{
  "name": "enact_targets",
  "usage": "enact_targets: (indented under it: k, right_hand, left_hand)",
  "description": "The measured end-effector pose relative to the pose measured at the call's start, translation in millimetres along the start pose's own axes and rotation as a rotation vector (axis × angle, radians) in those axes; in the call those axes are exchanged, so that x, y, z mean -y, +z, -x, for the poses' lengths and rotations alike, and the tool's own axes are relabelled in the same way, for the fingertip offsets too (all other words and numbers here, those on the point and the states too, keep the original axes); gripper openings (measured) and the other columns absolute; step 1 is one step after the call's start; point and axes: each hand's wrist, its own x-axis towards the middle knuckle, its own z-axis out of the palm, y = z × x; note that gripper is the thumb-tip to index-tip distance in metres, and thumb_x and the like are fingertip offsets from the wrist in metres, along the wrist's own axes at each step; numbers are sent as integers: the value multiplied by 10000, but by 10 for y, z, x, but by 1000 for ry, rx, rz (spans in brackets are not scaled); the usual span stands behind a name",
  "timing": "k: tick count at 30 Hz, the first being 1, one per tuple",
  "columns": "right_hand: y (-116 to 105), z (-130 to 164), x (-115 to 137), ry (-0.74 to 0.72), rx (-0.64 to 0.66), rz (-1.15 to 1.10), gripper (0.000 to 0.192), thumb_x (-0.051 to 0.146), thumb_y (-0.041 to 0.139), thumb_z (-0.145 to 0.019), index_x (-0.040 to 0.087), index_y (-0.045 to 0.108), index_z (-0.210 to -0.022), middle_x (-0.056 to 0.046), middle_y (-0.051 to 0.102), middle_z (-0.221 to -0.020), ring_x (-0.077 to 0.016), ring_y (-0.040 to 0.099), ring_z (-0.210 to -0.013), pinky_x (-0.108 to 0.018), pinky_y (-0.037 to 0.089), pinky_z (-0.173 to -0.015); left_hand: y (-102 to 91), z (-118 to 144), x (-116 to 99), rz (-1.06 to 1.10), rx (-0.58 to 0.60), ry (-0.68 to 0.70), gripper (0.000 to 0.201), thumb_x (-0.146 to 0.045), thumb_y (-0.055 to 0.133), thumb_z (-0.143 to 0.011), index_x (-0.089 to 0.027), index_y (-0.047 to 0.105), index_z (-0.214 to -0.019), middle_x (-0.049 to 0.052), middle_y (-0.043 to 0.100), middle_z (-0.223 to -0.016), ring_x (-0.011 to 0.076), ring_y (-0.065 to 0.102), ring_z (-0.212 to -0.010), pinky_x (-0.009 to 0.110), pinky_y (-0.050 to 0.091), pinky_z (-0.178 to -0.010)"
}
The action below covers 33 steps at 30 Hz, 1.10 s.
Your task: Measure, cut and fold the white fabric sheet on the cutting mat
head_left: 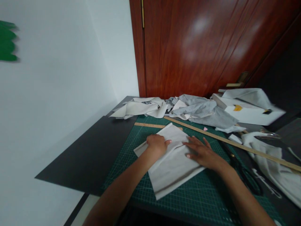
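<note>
A light grey piece of fabric [175, 168], with a raised fold across its middle and folded edges, lies askew on a green cutting mat [188, 201]. My left hand [157, 144] is on its upper left part, fingers curled in and thumb pointing right along the fold; the fingertips are hidden, and it seems to grip the cloth there. To the right, my right hand [202, 153] rests on the fabric with its fingers stretched out and apart. Black-handled scissors [244, 175] lie on the mat beyond my right wrist.
A long wooden ruler [221, 138] crosses the mat, with a shorter ruler [150, 125] behind the fabric. Fabric scraps [145, 108] are heaped along the back by a white box [251, 110]. More pale cloth [265, 150] lies right. Wall and door border the table.
</note>
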Motion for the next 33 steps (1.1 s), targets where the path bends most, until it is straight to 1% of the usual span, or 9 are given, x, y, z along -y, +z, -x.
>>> enact_targets:
  k: [3,6,9,11,16,21,24,28,33]
  right_hand:
    - [46,-1,-148,102,-267,160,557,255,672,-898,310,584,-1445,-170,531,-1549,-421,450,-1450,-755,291,-1134]
    - [50,-55,1,99,-414,146,409,217,626,-918,234,656,-1325,-195,561,-1492,-407,535,-1354,-675,398,-1091]
    - [37,-94,381,10,-377,-65,338,369,574,-994,206,660,-1278,-186,640,-1338,-340,612,-1232,-551,496,-1035]
    - [48,-90,649,-66,-250,-143,334,441,552,-1013,225,672,-1238,-157,664,-1268,-301,641,-1167,-494,523,-1004]
    - [69,-53,951,-80,-137,45,597,637,575,-948,211,613,-1364,-215,586,-1415,-377,598,-1244,-546,504,-1011]
    - [-110,-20,718,413,-89,354,544,576,533,-988,94,624,-1224,-221,677,-1099,-367,688,-1027,-463,537,-854]
    - [-165,43,468,654,41,351,560,561,517,-1000,94,561,-1306,-199,697,-1018,-360,724,-955,-425,529,-766]
    - [-97,85,222,586,78,139,394,380,493,-1036,162,531,-1361,-150,731,-1011,-286,742,-940,-354,502,-773]
    - [-73,-20,133,392,-77,95,204,133,460,-992,181,656,-1023,-83,709,-954,-192,693,-824,-284,452,-738]
  left_hand:
    - [5,-24,65,33,-4,60,560,-557,419,-1031,-127,741,-1185,219,742,-1165,350,707,-1103,417,532,-851]
    - [23,-84,156,55,-15,111,436,-485,476,-1025,-165,734,-1170,181,745,-1176,332,705,-1115,408,540,-862]
    - [69,-155,242,60,-55,164,354,-438,504,-1018,-201,720,-1168,147,721,-1238,312,668,-1179,415,523,-945]
    - [118,-206,293,54,-92,244,303,-402,543,-1002,-220,705,-1183,119,678,-1328,300,597,-1283,417,476,-1047]
    - [213,-326,420,47,-124,429,333,-342,543,-998,-239,636,-1300,77,591,-1461,278,507,-1381,421,412,-1145]
    - [158,-376,542,50,-23,289,431,-370,519,-999,-285,562,-1419,56,493,-1574,294,455,-1440,467,413,-1152]
    - [116,-385,596,53,4,230,465,-376,512,-994,-289,539,-1450,65,484,-1583,303,457,-1445,487,415,-1149]
    - [90,-383,613,55,17,177,453,-379,464,-1013,-306,534,-1455,58,486,-1584,294,471,-1437,477,421,-1140]
    - [42,-356,573,41,27,102,425,-414,439,-1020,-243,600,-1375,118,552,-1501,332,511,-1385,490,471,-1070]
